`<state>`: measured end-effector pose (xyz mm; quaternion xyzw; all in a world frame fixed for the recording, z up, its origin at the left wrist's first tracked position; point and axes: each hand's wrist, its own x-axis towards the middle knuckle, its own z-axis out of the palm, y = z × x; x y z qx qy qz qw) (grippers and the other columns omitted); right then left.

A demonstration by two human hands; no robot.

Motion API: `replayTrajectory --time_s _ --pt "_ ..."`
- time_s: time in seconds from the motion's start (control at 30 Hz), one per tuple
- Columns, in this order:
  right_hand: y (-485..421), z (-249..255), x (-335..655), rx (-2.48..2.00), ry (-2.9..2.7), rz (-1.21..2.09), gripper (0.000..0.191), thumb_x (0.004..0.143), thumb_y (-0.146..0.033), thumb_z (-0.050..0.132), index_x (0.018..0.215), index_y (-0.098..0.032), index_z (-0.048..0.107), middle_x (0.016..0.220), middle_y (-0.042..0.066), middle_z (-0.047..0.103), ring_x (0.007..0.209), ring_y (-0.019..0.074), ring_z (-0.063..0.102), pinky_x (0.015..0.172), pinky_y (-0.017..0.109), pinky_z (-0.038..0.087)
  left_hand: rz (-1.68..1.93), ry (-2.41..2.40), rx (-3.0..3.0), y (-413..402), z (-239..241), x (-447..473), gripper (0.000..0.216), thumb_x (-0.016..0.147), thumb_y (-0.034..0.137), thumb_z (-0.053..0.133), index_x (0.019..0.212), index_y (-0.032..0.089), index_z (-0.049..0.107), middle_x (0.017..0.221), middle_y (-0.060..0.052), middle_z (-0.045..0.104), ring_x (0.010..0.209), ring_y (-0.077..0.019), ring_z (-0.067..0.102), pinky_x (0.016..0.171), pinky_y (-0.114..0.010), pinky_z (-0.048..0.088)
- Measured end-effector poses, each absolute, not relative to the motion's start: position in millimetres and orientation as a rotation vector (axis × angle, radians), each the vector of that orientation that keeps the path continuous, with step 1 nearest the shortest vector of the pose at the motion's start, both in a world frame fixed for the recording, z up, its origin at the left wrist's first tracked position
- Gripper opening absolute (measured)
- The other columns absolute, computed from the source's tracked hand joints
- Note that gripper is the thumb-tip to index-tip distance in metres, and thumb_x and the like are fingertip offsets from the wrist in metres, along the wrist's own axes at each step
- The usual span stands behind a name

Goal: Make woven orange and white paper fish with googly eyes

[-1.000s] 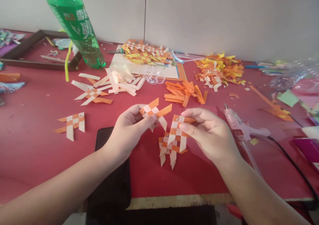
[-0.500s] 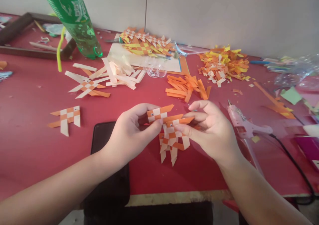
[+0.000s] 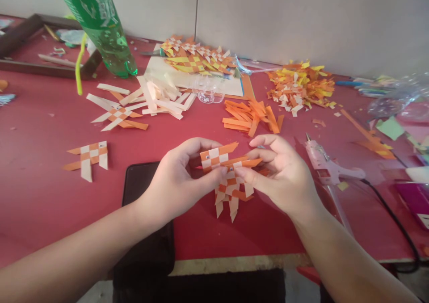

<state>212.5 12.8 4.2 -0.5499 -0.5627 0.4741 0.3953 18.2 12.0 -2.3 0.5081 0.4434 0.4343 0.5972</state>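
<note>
My left hand [image 3: 177, 178] pinches a small woven orange-and-white paper fish [image 3: 214, 155] with a googly eye. My right hand [image 3: 284, 173] pinches a stack of similar woven paper fish [image 3: 231, 189] just below and to the right. The two hands are close together above the red table [image 3: 40, 204], and the single fish overlaps the top of the stack. White tail strips hang down from the stack.
Another woven fish [image 3: 89, 156] lies to the left, and a half-woven one [image 3: 115, 115] beside loose white strips [image 3: 161, 99]. Orange strips [image 3: 251, 117], a scrap pile [image 3: 301, 88], finished fish [image 3: 194, 59], a glue gun [image 3: 326, 169], a green bottle [image 3: 100, 26] and a black phone [image 3: 147, 249] surround them.
My hands have come together: the left hand's fish moved right and down onto the top of the stack in my right hand. The view shifted slightly.
</note>
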Motion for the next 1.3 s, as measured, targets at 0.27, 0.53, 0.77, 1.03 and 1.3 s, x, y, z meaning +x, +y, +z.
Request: replayTrajectory --time_s 0.27,0.53,0.77,1.03,1.3 --pt "8.8 4.8 211.2 -1.37 -1.466 1.195 0.042 0.074 -0.027 0.077 0.104 -0.025 0.047 0.075 -0.004 0.065 0.056 0.011 0.064 0.049 0.021 0.054 1.002 0.983 1.089 12.0 -3.1 19.1 0.026 0.075 0.024 0.079 0.096 0.022 0.064 0.082 0.0 0.07 0.071 -0.0147 0.07 0.061 -0.022 0.058" --pt "7.8 6.4 210.4 -1.315 -1.402 1.269 0.039 0.076 -0.028 0.076 0.105 -0.025 0.05 0.091 0.0 0.069 0.068 0.0121 0.068 0.054 0.021 0.057 1.025 0.87 1.013 12.7 -0.6 19.4 0.022 0.076 0.015 0.076 0.092 0.021 0.063 0.087 0.001 0.069 0.074 -0.013 0.071 0.065 -0.019 0.059" --pt "7.2 5.5 209.1 -1.33 -1.412 1.236 0.036 0.078 -0.027 0.075 0.104 -0.025 0.05 0.082 -0.003 0.067 0.062 0.0097 0.066 0.053 0.018 0.055 0.969 0.83 0.978 14.5 -1.6 17.4 0.025 0.077 0.017 0.077 0.094 0.02 0.06 0.084 0.005 0.068 0.075 -0.009 0.07 0.068 -0.015 0.057" --pt "3.9 2.5 210.5 -1.407 -1.505 1.092 0.036 0.077 -0.032 0.076 0.102 -0.025 0.051 0.084 -0.001 0.066 0.065 0.0095 0.061 0.057 0.02 0.052 0.918 0.948 1.145 13.2 -6.2 18.2 0.029 0.08 0.028 0.076 0.104 0.024 0.06 0.082 0.006 0.068 0.074 -0.0078 0.068 0.066 -0.013 0.055" --pt "3.9 1.4 209.0 -1.352 -1.54 1.049 0.035 0.078 -0.028 0.075 0.104 -0.025 0.051 0.084 -0.002 0.066 0.063 0.0091 0.063 0.052 0.018 0.053 0.89 1.027 1.212 11.5 -3.8 17.7 0.026 0.082 0.032 0.073 0.102 0.022 0.06 0.083 0.002 0.072 0.075 -0.0122 0.071 0.065 -0.017 0.056"
